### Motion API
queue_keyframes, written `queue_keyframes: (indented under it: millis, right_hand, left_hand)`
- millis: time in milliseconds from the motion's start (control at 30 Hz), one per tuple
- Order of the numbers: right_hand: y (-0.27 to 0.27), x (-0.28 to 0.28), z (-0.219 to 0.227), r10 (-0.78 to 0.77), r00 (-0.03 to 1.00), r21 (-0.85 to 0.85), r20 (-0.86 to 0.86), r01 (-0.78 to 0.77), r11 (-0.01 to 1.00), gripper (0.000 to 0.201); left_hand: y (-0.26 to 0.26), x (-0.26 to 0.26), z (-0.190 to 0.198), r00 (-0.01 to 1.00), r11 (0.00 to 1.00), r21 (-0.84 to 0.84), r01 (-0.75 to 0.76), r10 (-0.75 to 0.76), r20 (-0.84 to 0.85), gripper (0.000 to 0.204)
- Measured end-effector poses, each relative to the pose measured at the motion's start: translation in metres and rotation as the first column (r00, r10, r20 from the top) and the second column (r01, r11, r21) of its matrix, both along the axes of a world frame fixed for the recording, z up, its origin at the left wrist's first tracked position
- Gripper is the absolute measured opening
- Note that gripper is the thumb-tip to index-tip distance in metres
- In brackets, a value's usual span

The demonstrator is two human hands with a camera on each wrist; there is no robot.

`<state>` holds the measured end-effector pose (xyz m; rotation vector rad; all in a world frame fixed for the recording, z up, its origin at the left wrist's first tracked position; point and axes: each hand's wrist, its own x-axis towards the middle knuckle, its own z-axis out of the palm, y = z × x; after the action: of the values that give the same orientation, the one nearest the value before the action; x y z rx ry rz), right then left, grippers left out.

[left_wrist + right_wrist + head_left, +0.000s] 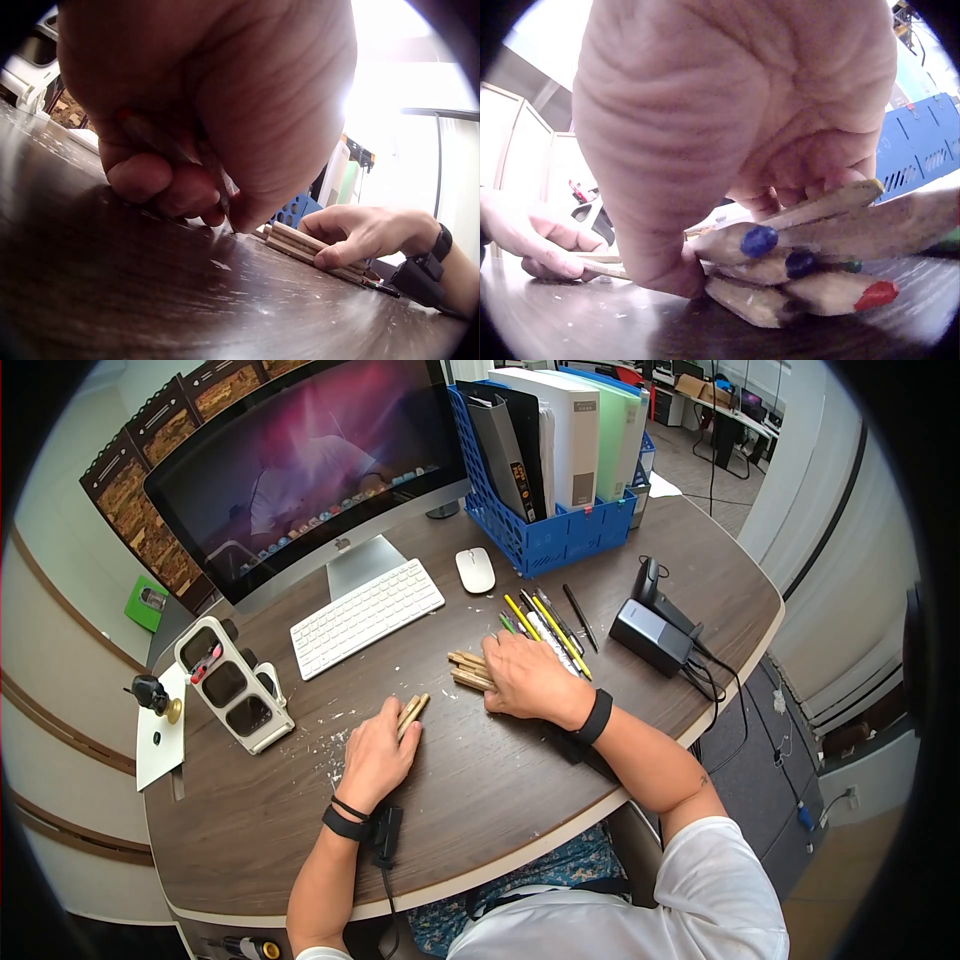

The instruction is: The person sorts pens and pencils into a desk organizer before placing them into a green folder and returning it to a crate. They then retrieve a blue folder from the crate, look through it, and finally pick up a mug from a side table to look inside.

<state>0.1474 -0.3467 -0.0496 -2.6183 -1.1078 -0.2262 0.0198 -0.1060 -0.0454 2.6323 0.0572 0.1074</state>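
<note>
My left hand (pixel 372 755) is low over the desk and grips a few wooden colored pencils (pixel 410 712), their blunt ends showing past the fingers. One reddish tip shows under the palm in the left wrist view. To the right, my right hand (pixel 530 675) holds a bundle of several colored pencils (pixel 470 672) close to the desk top. In the right wrist view the sharpened colored pencils (pixel 840 292) point out from under the palm, with blue, red and yellow tips. Just beyond the right hand lies a group of pens and yellow pencils (pixel 548 622).
Pale shavings (pixel 335 750) are scattered left of the left hand. A white keyboard (pixel 368 618), a mouse (pixel 475 570) and a monitor (pixel 310 470) stand behind. The blue file rack (pixel 570 540) is at the back, a dark box with cables (pixel 650 635) at right, a three-window organizer (pixel 235 685) at left.
</note>
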Motion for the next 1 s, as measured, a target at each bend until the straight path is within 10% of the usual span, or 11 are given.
queue_keyframes:
  millis: [1000]
  right_hand:
    - [0.003, 0.002, -0.014, 0.087, 0.995, 0.053, 0.053, -0.090, 0.995, 0.034]
  left_hand:
    - [0.000, -0.002, 0.001, 0.999, 1.000, 0.021, 0.023, -0.023, 0.033, 0.028]
